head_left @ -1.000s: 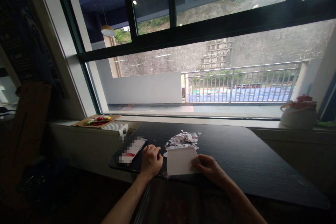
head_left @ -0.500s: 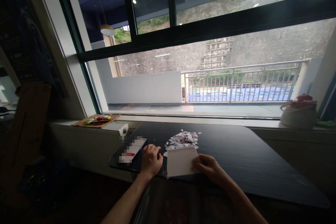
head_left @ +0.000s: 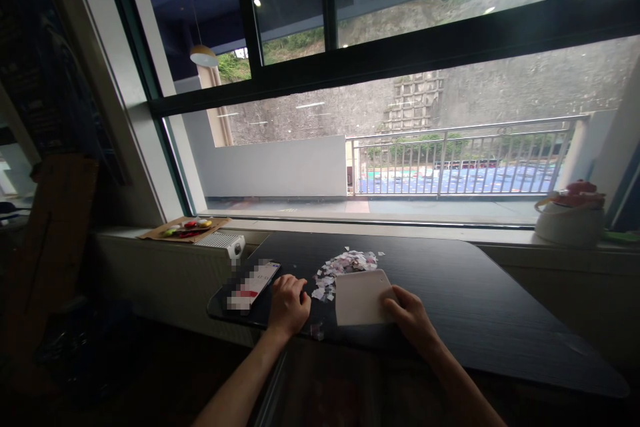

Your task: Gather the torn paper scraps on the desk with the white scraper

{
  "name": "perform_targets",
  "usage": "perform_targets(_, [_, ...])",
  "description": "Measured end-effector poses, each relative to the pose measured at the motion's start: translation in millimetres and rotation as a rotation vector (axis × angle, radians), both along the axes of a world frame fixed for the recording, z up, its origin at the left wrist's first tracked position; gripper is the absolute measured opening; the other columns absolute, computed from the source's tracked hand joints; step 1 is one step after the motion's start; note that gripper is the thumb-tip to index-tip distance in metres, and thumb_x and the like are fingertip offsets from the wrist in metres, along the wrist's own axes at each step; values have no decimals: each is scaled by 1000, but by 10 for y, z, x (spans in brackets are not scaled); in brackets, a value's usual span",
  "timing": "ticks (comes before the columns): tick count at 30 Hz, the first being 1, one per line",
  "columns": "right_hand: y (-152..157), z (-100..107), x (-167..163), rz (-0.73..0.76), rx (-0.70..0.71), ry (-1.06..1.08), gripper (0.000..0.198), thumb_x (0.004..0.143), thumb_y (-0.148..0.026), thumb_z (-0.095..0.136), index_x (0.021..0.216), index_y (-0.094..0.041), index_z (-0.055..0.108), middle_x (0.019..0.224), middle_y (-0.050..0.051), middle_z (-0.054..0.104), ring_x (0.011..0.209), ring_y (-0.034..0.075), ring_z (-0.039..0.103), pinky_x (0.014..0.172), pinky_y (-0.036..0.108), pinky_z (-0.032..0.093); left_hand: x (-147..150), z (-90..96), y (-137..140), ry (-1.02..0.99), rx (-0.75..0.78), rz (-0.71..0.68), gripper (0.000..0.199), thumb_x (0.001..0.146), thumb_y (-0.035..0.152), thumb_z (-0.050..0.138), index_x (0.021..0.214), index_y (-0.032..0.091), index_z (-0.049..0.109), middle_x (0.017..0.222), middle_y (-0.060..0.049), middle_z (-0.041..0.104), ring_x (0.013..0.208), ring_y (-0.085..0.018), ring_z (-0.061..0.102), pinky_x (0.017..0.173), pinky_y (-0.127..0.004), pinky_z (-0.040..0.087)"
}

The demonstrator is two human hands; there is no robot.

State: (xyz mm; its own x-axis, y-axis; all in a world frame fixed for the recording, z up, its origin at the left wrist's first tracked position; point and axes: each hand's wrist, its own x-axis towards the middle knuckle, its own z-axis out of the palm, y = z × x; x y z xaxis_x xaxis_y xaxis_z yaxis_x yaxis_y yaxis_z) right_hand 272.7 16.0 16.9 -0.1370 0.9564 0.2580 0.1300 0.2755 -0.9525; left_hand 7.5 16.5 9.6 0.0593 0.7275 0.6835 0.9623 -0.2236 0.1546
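My right hand [head_left: 411,310] grips the right edge of a flat white plastic scraper [head_left: 359,300], thumb on its near face. The scraper is tilted up, with rounded top corners and a small hole near the upper right one. Behind it lies a heap of small torn paper scraps [head_left: 345,263], its near right part hidden by the scraper. My left hand [head_left: 290,303] rests loosely curled on the black table [head_left: 440,293], left of the scraps, with nothing visible in its fingers. Just left of that hand lies a phone [head_left: 260,283], partly pixelated.
A small clear scrap [head_left: 317,331] lies at the table's near edge. On the sill stand a white pot with a pink top [head_left: 570,213] and, at left, a brown board with colourful items [head_left: 187,228]. A radiator [head_left: 170,273] sits below the window.
My right hand has moved the scraper right and slightly away from me, uncovering scraps at the heap's near left and the clear scrap at the edge. My left hand has stayed in place.
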Motion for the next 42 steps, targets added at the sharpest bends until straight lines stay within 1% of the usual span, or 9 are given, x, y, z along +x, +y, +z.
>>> perform_targets(2, [7,-1,1,-13,-9,4,17,68,-31,55,69,-15,62,63,1,59,59,16,53,52,26,41,-1,-1,0,-1,0,-1,22,69,9,50,85,18,64,78,-5,61,89,-24,54,86,-41,41])
perform_targets(8, [-21,17,-4,96,-11,2,18,69,-31,55,70,-15,62,65,1,59,61,16,52,53,25,41,-8,-14,5,0,8,-7,22,70,9,50,85,18,63,79,-6,61,89,-24,54,86,-41,40])
perform_targets(14, [11,-27,8,3,12,29,16,69,-30,54,68,-15,62,60,0,56,56,14,49,50,24,39,-12,-16,5,-2,18,-13,22,69,9,50,84,17,64,78,-6,62,89,-24,54,85,-42,41])
perform_targets(19, [5,10,-54,86,24,-39,19,67,-33,60,69,-14,64,63,1,61,60,15,52,52,25,41,-7,-16,8,-2,29,-14,22,69,9,50,84,18,64,78,-6,62,88,-24,54,85,-41,41])
perform_targets(24, [-13,30,-168,92,-7,-58,20,69,-33,60,70,-14,65,64,2,62,60,15,53,52,24,40,-8,-29,16,-3,28,-6,22,68,10,51,84,17,64,79,-6,62,89,-24,54,86,-41,41])
perform_targets(30, [-40,16,-246,180,-12,-46,19,72,-32,58,68,-14,61,61,-1,56,58,13,49,52,23,38,-5,-34,10,-6,23,-5,23,69,10,50,86,16,64,82,-7,63,91,-25,54,87,-42,41])
perform_targets(34, [-32,-2,-274,163,-6,-29,18,73,-32,57,73,-14,59,66,0,56,61,14,50,54,24,39,-4,-28,7,-11,14,-5,23,68,10,51,85,16,64,80,-7,63,90,-25,54,87,-42,40])
perform_targets(39, [-52,26,-304,155,40,-115,18,71,-30,58,60,-16,52,56,-4,48,53,10,41,48,22,33,-7,-18,3,-12,5,-7,23,68,10,50,86,16,64,80,-7,63,91,-25,54,88,-42,40])
perform_targets(42, [-63,36,-287,183,37,-104,20,71,-31,58,59,-16,51,56,-4,46,53,10,41,47,22,32,-4,-17,4,-9,8,-8,23,69,9,50,86,16,64,80,-7,63,90,-25,54,87,-42,40])
